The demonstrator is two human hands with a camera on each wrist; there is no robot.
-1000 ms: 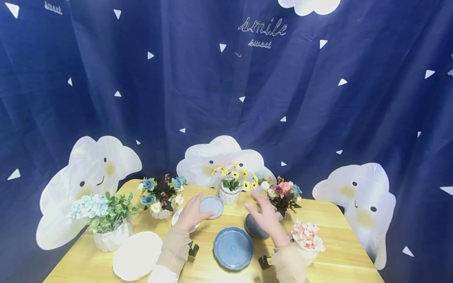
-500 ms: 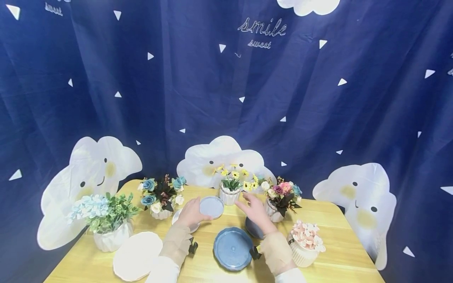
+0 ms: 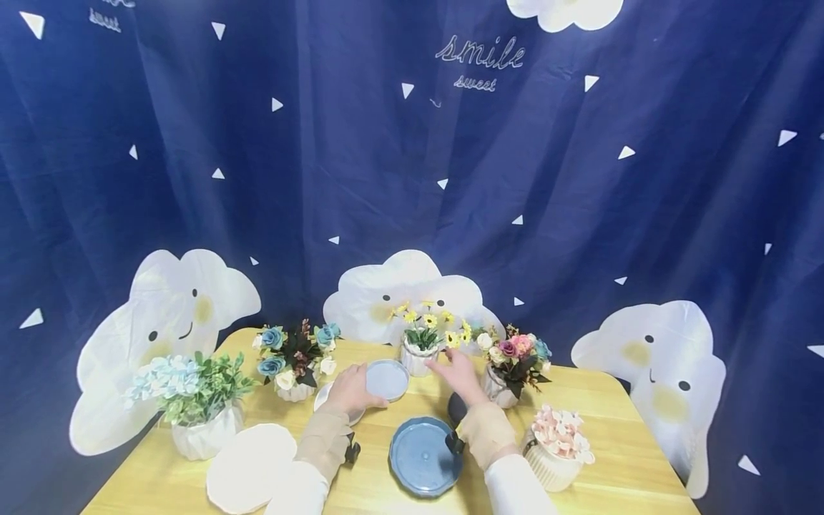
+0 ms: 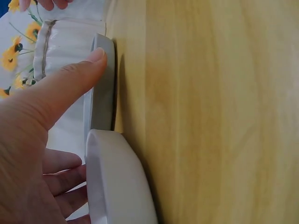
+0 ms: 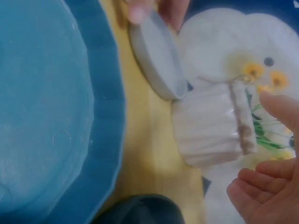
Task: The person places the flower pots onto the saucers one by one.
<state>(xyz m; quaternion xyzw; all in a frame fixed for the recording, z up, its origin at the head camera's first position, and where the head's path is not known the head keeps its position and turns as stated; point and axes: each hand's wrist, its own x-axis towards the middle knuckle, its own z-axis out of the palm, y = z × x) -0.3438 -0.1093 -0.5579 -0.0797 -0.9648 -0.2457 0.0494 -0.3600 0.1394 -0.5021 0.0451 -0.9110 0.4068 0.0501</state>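
Note:
My left hand [image 3: 347, 390] spans the side of a light grey-blue saucer [image 3: 388, 379], thumb along its front rim and fingers behind. In the left wrist view, the thumb tip presses the saucer's rim [image 4: 103, 86]. A white dish [image 4: 124, 179] lies under that hand. Near the back edge stands a white ribbed flowerpot [image 3: 414, 360] with yellow daisies. My right hand [image 3: 458, 375] is beside this pot, thumb and fingers spread apart, holding nothing. The right wrist view shows the pot [image 5: 208, 126] next to the saucer, with the fingers [image 5: 259, 184] short of its rim.
A scalloped blue plate [image 3: 425, 458] lies front centre; a dark bowl [image 3: 456, 409] is partly hidden under my right wrist. Potted flowers stand around: blue roses [image 3: 296, 357], mixed roses [image 3: 511, 357], pink blossoms [image 3: 560, 443], pale blue hydrangea [image 3: 193, 400]. A white plate [image 3: 251, 468] lies front left.
My right hand has moved left from over the dark bowl and the mixed roses to the daisy pot. The left hand stays at the saucer, its thumb close on the rim.

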